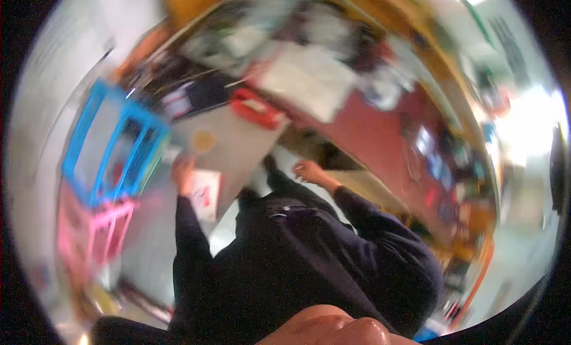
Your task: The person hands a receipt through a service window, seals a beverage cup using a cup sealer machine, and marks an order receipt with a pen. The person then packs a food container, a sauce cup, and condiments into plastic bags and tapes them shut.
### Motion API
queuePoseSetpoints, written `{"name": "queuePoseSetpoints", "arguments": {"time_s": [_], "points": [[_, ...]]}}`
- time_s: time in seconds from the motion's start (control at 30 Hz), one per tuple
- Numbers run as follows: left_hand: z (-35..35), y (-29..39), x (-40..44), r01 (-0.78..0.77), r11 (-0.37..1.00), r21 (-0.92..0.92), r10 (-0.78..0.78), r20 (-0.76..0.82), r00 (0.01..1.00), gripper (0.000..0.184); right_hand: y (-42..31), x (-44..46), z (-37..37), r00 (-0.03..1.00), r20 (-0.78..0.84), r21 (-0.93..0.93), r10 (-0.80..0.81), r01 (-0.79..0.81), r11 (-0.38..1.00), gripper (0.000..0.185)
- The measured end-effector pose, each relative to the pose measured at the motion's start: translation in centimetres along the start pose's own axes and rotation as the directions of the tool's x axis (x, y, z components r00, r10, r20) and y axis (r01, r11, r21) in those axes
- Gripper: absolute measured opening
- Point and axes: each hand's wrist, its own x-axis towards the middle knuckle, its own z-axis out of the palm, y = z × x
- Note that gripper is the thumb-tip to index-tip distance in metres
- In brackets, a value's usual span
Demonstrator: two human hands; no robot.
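Over the left part of the grey table (232, 137) is my left hand (184, 171), smeared by motion. Just beyond its fingers lies a small whitish object (172, 153); whether they touch is unclear. A white card or booklet with red marks (206, 195) lies right beside this hand, and a round tan piece (203, 140) sits a little farther up the table. My right hand (307, 170) hangs in front of my body, off the table, with its fingers curled. Something small and pale may be between them, too blurred to make out.
A blue rack (98, 146) and a pink rack (107, 233) stand at the left. A red box (257, 109) lies at the grey table's far corner. Beyond it, a dark red table (369, 134) carries a large white sheet or package (309, 80) and clutter.
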Motion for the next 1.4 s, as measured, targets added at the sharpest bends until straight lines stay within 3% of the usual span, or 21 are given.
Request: {"name": "queuePoseSetpoints", "arguments": {"time_s": [0.03,0.07,0.1,0.13,0.17,0.23,0.3,0.4,0.5,0.57,0.63,0.7,0.77,0.87,1.0,1.17,1.2,1.3,1.4], "points": [[1.3,-0.5,-1.1,0.296,0.924,-0.241,-0.307,-0.008,0.952,0.023,1.9,-0.2,-0.2,0.991,-0.042,-0.048,-0.13,0.128,0.991,0.026],[-1.4,-0.1,-1.1,0.379,0.903,-0.202,-0.378,0.047,0.925,0.029,2.0,-1.4,-0.5,0.996,-0.075,-0.02,-0.056,0.055,0.998,0.026],[-4.8,1.6,-1.1,0.629,0.664,-0.403,-0.667,0.061,0.743,0.027,2.3,-3.0,-1.0,0.997,-0.082,0.005,0.012,-0.011,1.0,0.025],[-5.1,1.2,-2.6,0.585,0.681,-0.441,-0.685,-0.098,0.722,0.021,4.4,-3.6,-2.1,0.992,-0.112,-0.083,-0.064,0.055,0.995,0.025],[-7.3,2.3,-3.1,0.562,0.648,-0.513,-0.736,-0.235,0.635,0.016,6.7,-3.7,-2.7,0.982,-0.12,-0.179,-0.146,0.123,0.976,0.026],[-12.4,6.6,-2.8,0.541,0.693,-0.477,-0.72,-0.419,0.554,0.014,11.9,-3.1,-4.4,0.965,-0.118,-0.3,-0.233,0.189,0.935,0.027],[-15.1,11.6,-2.1,0.537,0.726,-0.43,-0.688,-0.46,0.562,0.015,17.5,-3.8,-7.7,0.96,-0.132,-0.344,-0.247,0.189,0.92,0.028],[-17.0,22.5,-0.2,0.538,0.699,-0.471,-0.713,-0.392,0.582,0.017,23.7,-8.0,-14.3,0.812,-0.357,-0.524,-0.462,0.236,0.818,0.026],[-12.8,32.5,1.1,0.397,0.708,-0.585,-0.65,-0.319,0.689,0.025,28.0,-13.0,-21.5,0.681,-0.702,-0.201,-0.206,0.088,0.976,0.022],[-10.9,41.8,2.4,0.402,0.533,-0.745,-0.624,-0.024,0.781,0.03,34.0,-14.7,-27.1,0.417,-0.87,-0.248,-0.263,0.091,0.964,0.022],[-10.6,49.6,3.6,0.225,0.773,-0.593,-0.347,-0.1,0.932,0.036,38.0,-17.5,-32.9,0.188,-0.966,-0.184,-0.175,-0.031,0.982,0.025],[-10.9,55.4,4.5,0.23,0.75,-0.62,-0.258,0.046,0.965,0.039,45.7,-16.9,-39.8,-0.049,-0.965,-0.237,-0.259,-0.274,0.932,0.036],[-11.1,59.1,5.0,0.254,0.686,-0.682,-0.187,0.172,0.967,0.036,45.7,-19.9,-44.7,-0.084,-0.995,-0.021,-0.044,-0.262,0.965,0.052],[-12.1,61.9,5.0,0.236,0.718,-0.655,-0.133,0.204,0.97,0.034,49.8,-19.3,-50.9,-0.058,-0.997,-0.027,-0.059,-0.443,0.896,0.065],[-10.2,60.5,1.7,0.308,0.747,-0.589,-0.222,0.217,0.951,0.033,53.6,-17.8,-53.6,0.079,-0.996,-0.069,-0.035,-0.482,0.873,0.074],[-7.6,57.8,-2.8,0.461,0.745,-0.482,-0.368,0.279,0.887,0.032,54.6,-17.9,-53.5,0.069,-0.992,-0.129,-0.11,-0.43,0.893,0.074],[-6.5,56.9,-3.6,0.541,0.654,-0.529,-0.412,0.351,0.841,0.031,54.8,-18.2,-53.3,0.072,-0.99,-0.141,-0.122,-0.443,0.885,0.073],[-6.1,57.9,-4.0,0.51,0.672,-0.536,-0.404,0.313,0.86,0.03,52.9,-23.1,-54.3,0.118,-0.992,-0.089,-0.033,-0.512,0.854,0.068],[-5.9,58.0,-3.2,0.447,0.789,-0.42,-0.333,0.32,0.887,0.031,58.9,-27.0,-55.7,-0.047,-0.998,0.065,0.047,-0.563,0.824,0.073]]}}
